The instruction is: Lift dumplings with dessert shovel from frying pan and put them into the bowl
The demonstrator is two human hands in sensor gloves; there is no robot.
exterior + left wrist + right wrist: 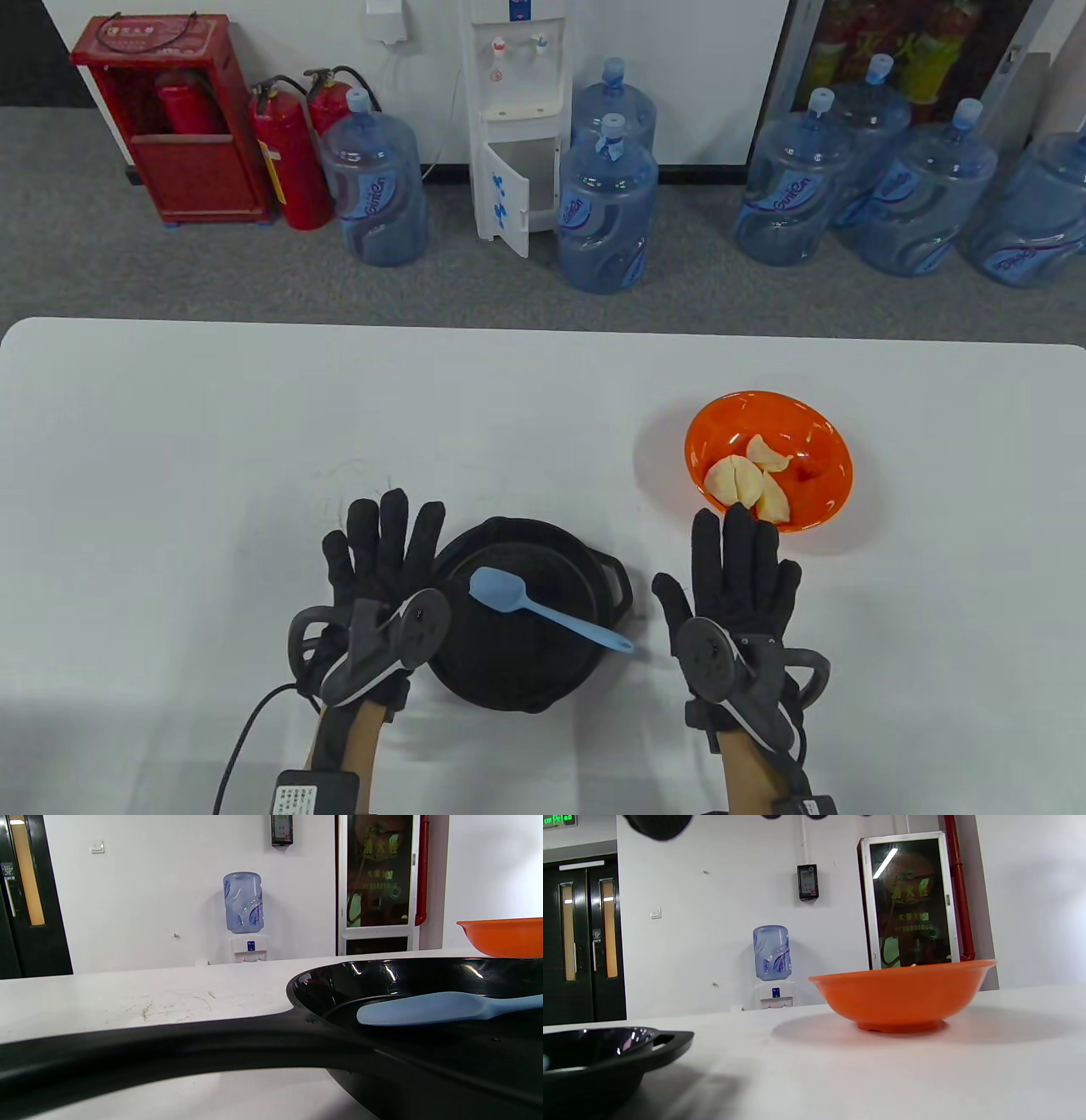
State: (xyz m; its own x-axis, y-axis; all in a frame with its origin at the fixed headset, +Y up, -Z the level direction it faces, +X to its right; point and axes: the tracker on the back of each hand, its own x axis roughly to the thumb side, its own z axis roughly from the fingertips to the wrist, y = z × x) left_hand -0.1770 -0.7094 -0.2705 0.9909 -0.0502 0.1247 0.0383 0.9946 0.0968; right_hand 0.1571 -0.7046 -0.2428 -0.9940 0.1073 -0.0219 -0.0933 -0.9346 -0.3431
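A black frying pan (543, 679) sits at the table's near middle, with no dumpling showing in it. A light blue dessert shovel (543, 609) lies across it, blade up-left, handle tip over the right rim. Three dumplings (755, 484) lie in the orange bowl (814, 424) to the right. My left hand (386, 552) lies flat with fingers spread, just left of the pan. My right hand (738, 569) lies flat with straight fingers, right of the pan, fingertips close to the bowl. The left wrist view shows the pan handle (169, 1052) and shovel blade (424, 1008); the right wrist view shows the bowl (903, 993).
The white table (254, 424) stretches wide to the left and behind the pan. Beyond its far edge, on the floor, stand several water bottles (607, 208), a dispenser (517, 119) and fire extinguishers (288, 161). A cable (246, 747) trails from my left wrist.
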